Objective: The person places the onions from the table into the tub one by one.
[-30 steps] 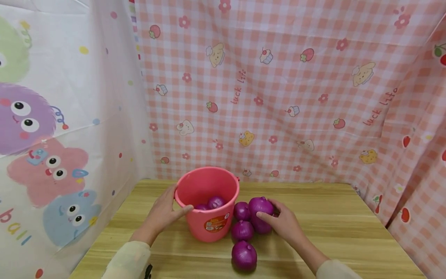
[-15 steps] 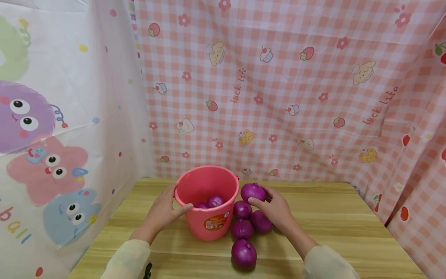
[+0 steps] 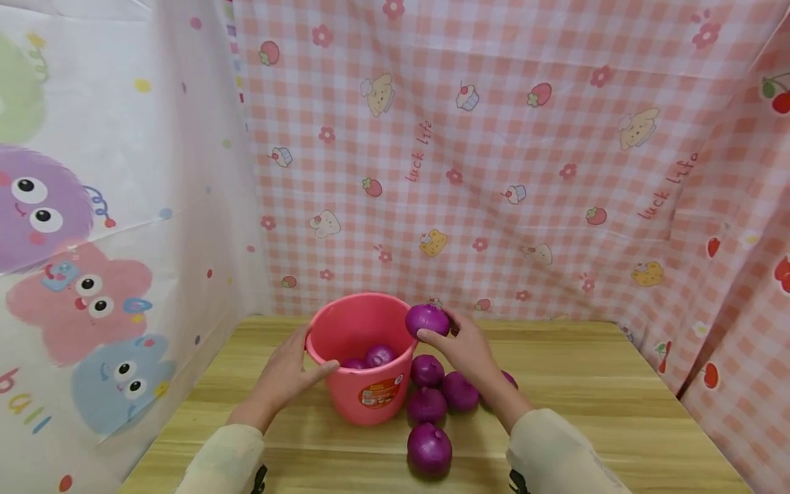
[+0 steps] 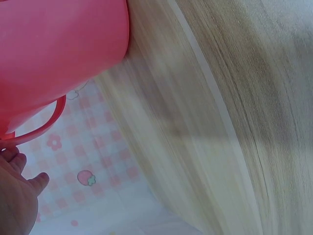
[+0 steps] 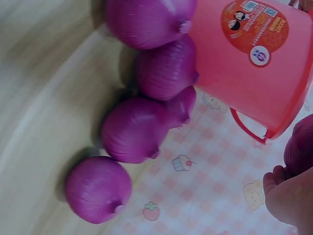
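The left hand (image 3: 286,374) grips the bucket (image 3: 345,396) at its left rim, thumb and fingers apart. Inside lie 2 onions (image 3: 379,355). By the right rim, a raised onion (image 3: 426,321) is pinched in the right hand (image 3: 467,348). Below, 5 onions (image 3: 426,406) sit on the table (image 3: 586,405), right of the bucket.

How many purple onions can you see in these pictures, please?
8: one onion in the right hand, two onions inside the bucket, five onions on the table beside it; more may be hidden inside.
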`<state>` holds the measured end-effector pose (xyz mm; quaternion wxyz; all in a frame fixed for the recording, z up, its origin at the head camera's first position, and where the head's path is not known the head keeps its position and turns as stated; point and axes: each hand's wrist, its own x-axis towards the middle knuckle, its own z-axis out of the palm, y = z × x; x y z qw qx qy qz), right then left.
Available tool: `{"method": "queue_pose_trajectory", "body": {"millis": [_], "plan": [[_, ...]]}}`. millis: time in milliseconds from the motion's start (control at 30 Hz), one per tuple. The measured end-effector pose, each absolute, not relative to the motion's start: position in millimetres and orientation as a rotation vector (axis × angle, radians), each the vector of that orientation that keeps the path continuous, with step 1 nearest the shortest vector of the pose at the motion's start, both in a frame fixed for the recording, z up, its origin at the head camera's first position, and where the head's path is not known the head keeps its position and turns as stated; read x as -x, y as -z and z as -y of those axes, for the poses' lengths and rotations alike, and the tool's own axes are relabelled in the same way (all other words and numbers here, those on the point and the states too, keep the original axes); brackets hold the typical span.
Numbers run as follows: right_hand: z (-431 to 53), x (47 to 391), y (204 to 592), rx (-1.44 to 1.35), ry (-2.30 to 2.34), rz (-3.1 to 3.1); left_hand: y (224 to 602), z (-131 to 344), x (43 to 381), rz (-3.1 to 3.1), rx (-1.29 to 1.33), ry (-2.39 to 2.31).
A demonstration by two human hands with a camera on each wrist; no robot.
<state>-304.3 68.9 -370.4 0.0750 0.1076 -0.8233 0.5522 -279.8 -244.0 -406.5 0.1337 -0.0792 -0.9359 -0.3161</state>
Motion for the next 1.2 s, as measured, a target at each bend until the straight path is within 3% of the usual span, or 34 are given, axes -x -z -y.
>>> {"method": "queue_pose_trajectory", "body": {"millis": [567,1200], "plan": [[-22,318,360,-0.437,-1.574,2.475,406,245,280,2.712,0.231,0.899],[-6,320,364,-0.460,-1.555,2.489,406,244,280,2.719,0.236,0.893]]}}
